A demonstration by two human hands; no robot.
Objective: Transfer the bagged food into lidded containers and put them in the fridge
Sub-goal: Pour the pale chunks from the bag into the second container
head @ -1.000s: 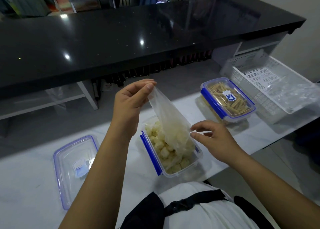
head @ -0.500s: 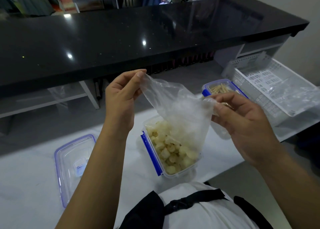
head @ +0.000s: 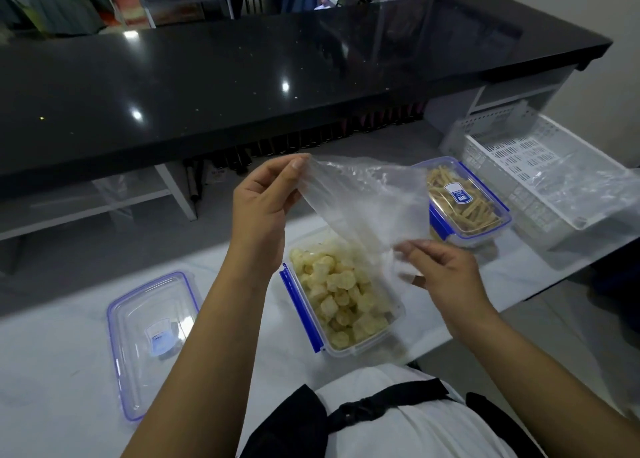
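- The clear plastic bag point(head: 367, 208) hangs stretched between both hands over the open container point(head: 341, 296), which sits on the white desk point(head: 62, 360) right in front of the person.
- The left hand point(head: 265, 203) is closed in a pinch, thumb against fingertips, on the bag's upper left corner; the right hand point(head: 441, 268) pinches the lower right edge, its other fingers loosely curled.
- The bag looks empty now. It is thin, limp film, nearly weightless and likely slick, so it holds no shape and will probably flutter or cling. Corners and edges are the sensible places to grip; bunching it in one fist should be the easiest way to set it aside.
- The open container is filled close to the rim with pale, puffy snack pieces point(head: 337, 293). These look light and brittle, so I would not press them down when closing.
- The container is rigid clear plastic with blue clasps; filled, it should still be light. Best held by its two long walls or from under the base.
- Its lid point(head: 152, 339) lies flat on the desk to the left, well apart from the container. It is stiff and flat; lifting it by an edge seems easiest.
- A second container point(head: 465, 203), already lidded and holding stick-shaped snacks, stands behind the bag on the right, beside a white basket point(head: 540, 166).
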